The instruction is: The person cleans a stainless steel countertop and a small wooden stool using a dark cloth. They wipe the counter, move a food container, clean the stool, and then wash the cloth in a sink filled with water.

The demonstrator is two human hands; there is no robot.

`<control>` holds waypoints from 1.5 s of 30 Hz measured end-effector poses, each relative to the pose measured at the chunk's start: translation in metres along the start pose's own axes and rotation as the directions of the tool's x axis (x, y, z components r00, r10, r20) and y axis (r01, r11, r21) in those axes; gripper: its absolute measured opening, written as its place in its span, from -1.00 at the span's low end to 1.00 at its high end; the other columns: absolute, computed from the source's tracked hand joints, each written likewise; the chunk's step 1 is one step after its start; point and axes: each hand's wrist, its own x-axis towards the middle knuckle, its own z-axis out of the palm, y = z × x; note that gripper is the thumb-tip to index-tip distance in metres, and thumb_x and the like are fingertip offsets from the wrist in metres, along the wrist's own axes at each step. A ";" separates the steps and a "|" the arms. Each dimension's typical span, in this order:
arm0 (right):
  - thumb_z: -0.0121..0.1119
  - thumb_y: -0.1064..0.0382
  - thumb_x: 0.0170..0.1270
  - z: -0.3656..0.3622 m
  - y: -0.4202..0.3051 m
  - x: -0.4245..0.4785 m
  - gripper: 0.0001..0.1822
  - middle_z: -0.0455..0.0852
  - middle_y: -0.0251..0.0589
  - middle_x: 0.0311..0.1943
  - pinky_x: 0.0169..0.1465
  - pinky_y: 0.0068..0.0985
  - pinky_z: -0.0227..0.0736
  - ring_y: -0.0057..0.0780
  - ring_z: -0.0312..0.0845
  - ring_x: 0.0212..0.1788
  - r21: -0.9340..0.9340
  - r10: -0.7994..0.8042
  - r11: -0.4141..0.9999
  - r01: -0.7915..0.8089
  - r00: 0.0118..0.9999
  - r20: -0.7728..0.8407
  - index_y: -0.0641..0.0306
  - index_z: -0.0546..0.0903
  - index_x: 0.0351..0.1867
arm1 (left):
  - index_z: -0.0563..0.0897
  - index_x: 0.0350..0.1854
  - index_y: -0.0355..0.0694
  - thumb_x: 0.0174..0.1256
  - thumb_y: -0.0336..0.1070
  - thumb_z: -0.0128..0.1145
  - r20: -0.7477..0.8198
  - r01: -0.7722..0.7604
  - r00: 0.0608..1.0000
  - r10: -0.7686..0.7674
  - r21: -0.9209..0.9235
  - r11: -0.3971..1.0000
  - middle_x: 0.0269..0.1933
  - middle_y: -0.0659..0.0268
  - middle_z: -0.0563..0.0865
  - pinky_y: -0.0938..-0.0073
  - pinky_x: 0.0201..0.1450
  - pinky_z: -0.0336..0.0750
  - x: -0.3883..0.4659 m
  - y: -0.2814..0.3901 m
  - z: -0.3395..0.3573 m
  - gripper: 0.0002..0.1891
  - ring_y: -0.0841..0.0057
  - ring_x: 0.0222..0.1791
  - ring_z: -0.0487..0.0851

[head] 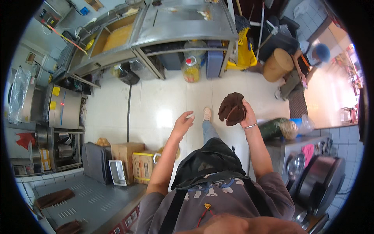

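My right hand (249,114) grips a dark brown crumpled piece, apparently a folded cloth (231,107), and holds it out over the floor. Its folds overlap, and my palm is behind it. A metal bangle sits on that wrist. My left hand (183,125) is raised in the air with fingers apart and holds nothing. Between the two hands, one of my shoes (207,113) stands on the pale tiled floor (163,99). Similar brown cloths (55,197) lie on the grey slotted counter at lower left.
Ahead stands a steel worktable (184,26) with an oil jug (191,69) beneath, beside a sink (117,36). A yellow mop bucket (242,55) and a brown bin (277,65) are at the right. Another person (309,63) is by the doorway. Cardboard boxes (127,149) stand at left.
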 end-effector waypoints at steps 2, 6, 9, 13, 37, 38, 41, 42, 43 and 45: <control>0.02 0.14 0.34 0.029 -0.026 0.061 -0.56 0.56 -0.09 0.07 0.16 -0.30 0.42 -0.24 0.50 0.09 0.026 0.005 1.000 -0.008 0.993 0.117 0.35 0.41 0.15 | 0.47 0.17 -0.23 0.31 -0.21 0.12 -0.040 -0.020 0.999 0.022 0.056 0.998 -0.05 0.24 0.59 0.53 -0.03 0.50 0.037 0.010 -0.027 -0.58 0.56 -0.08 0.54; 0.04 0.22 0.34 0.126 -0.080 0.189 -0.62 0.58 -0.13 0.04 0.14 -0.34 0.44 -0.32 0.52 0.07 0.020 -0.020 1.000 0.018 0.995 0.098 0.34 0.42 0.13 | 0.50 0.14 -0.20 0.30 -0.20 0.13 -0.240 0.070 0.968 -0.071 -0.013 0.997 -0.05 0.27 0.60 0.52 -0.07 0.51 0.086 0.004 -0.106 -0.61 0.55 -0.08 0.58; 0.03 0.19 0.36 0.216 -0.126 0.286 -0.64 0.59 -0.19 0.04 0.14 -0.37 0.43 -0.35 0.52 0.06 -0.056 -0.036 0.997 0.047 0.981 0.190 0.33 0.46 0.10 | 0.48 0.12 -0.25 0.31 -0.21 0.11 -0.432 0.123 0.881 -0.192 -0.182 0.976 -0.02 0.26 0.58 0.47 -0.05 0.53 0.096 0.026 -0.152 -0.62 0.48 -0.02 0.57; -0.02 0.00 0.39 0.323 -0.171 0.413 -0.52 0.51 -0.17 0.14 0.20 -0.34 0.40 -0.30 0.47 0.13 -0.092 -0.106 0.982 0.163 0.890 0.444 0.27 0.40 0.19 | 0.47 0.12 -0.27 0.32 -0.20 0.10 -0.517 0.161 0.809 -0.281 -0.264 0.951 0.02 0.25 0.55 0.41 -0.02 0.54 0.121 0.045 -0.198 -0.61 0.44 0.01 0.55; -0.17 -0.09 0.44 0.314 -0.125 0.568 -0.60 0.61 -0.40 -0.41 -0.34 -0.63 0.38 -0.68 0.48 -0.42 -0.474 0.026 0.881 0.014 0.996 0.079 0.19 0.52 -0.18 | 0.13 0.39 -0.15 0.25 -0.22 0.20 0.425 0.136 0.901 0.083 -0.459 0.878 0.35 0.18 0.24 0.23 0.25 0.35 0.530 0.359 -0.178 -0.29 0.33 0.30 0.32; -0.18 -0.09 0.45 0.280 -0.119 0.566 -0.59 0.60 -0.40 -0.33 -0.30 -0.63 0.40 -0.69 0.48 -0.33 -0.546 0.130 0.838 -0.014 0.976 0.176 0.22 0.51 -0.14 | 0.25 0.32 -0.21 0.23 -0.24 0.22 0.475 0.170 0.875 0.090 -0.476 0.863 0.25 0.20 0.39 0.27 0.22 0.38 0.532 0.356 -0.166 -0.36 0.36 0.23 0.40; -0.18 -0.06 0.46 0.249 -0.116 0.550 -0.60 0.56 -0.43 -0.27 -0.19 -0.61 0.42 -0.66 0.46 -0.26 -0.422 0.026 0.906 -0.033 0.999 -0.022 0.23 0.51 -0.13 | 0.39 0.20 -0.27 0.21 -0.26 0.24 0.448 0.304 0.888 -0.102 -0.405 0.862 0.11 0.24 0.54 0.33 0.18 0.41 0.537 0.345 -0.142 -0.48 0.40 0.13 0.50; -0.17 -0.05 0.46 0.231 -0.113 0.549 -0.61 0.56 -0.44 -0.27 -0.17 -0.60 0.42 -0.66 0.46 -0.25 -0.491 0.008 0.870 -0.039 0.998 -0.065 0.22 0.52 -0.13 | 0.47 0.11 -0.29 0.20 -0.29 0.24 0.406 0.325 0.901 -0.150 -0.406 0.854 0.02 0.26 0.60 0.38 0.13 0.44 0.539 0.343 -0.136 -0.56 0.43 0.06 0.55; -0.16 -0.04 0.46 0.211 -0.113 0.550 -0.62 0.56 -0.44 -0.26 -0.15 -0.60 0.42 -0.66 0.46 -0.24 -0.561 -0.008 0.826 -0.049 0.995 -0.098 0.22 0.52 -0.12 | 0.45 0.13 -0.28 0.19 -0.27 0.26 0.417 0.342 0.893 -0.166 -0.394 0.853 0.05 0.26 0.59 0.37 0.15 0.43 0.543 0.343 -0.132 -0.52 0.43 0.07 0.54; -0.15 -0.03 0.45 0.177 -0.106 0.555 -0.63 0.58 -0.43 -0.23 -0.11 -0.57 0.43 -0.64 0.48 -0.20 -0.556 -0.011 0.828 -0.067 0.991 -0.135 0.21 0.52 -0.10 | 0.41 0.19 -0.27 0.16 -0.24 0.28 0.417 0.362 0.889 -0.188 -0.391 0.846 0.10 0.24 0.56 0.36 0.19 0.40 0.550 0.344 -0.128 -0.45 0.42 0.11 0.51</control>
